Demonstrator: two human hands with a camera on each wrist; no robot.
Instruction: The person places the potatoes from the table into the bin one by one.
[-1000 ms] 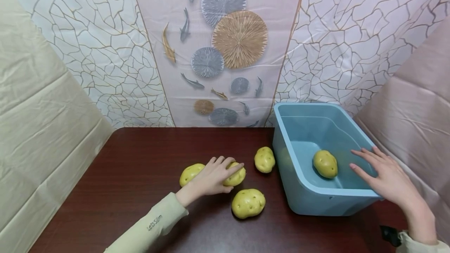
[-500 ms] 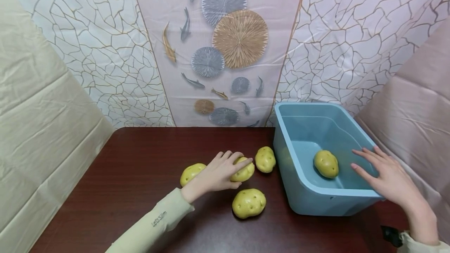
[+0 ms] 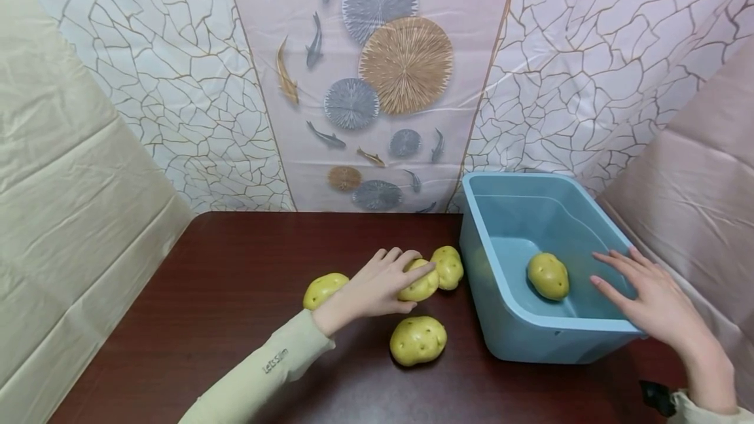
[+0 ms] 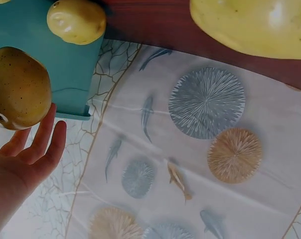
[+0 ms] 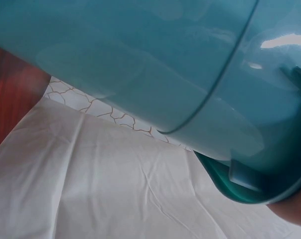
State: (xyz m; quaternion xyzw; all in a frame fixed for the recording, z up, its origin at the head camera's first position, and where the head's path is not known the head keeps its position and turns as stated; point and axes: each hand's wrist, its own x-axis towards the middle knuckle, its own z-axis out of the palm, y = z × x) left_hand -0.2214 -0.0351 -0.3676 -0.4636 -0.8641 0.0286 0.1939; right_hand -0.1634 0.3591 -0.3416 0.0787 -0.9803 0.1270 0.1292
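My left hand [image 3: 377,285] grips a yellow potato [image 3: 419,282] between thumb and fingers, over the middle of the table. In the left wrist view this potato [image 4: 18,89] sits against the fingers. Just to its right, another potato [image 3: 448,267] lies beside the blue bin [image 3: 491,280]. A third potato [image 3: 418,341] rests nearer the front, and one more [image 3: 324,290] is partly covered by the left forearm. Inside the bin lies a single potato [image 3: 548,276]. My right hand [image 3: 654,296] rests at the bin's near right corner, fingers spread over the rim.
The dark red wooden table [image 3: 235,267] ends at a patterned cloth backdrop [image 3: 377,116]. Plain cloth hangs on the left [image 3: 76,228] and right sides. The tall bin wall stands between the loose potatoes and the bin's inside.
My left hand has moved right and slightly away from me, carrying the gripped potato toward the one beside the bin. The right hand and the bin have stayed in place.
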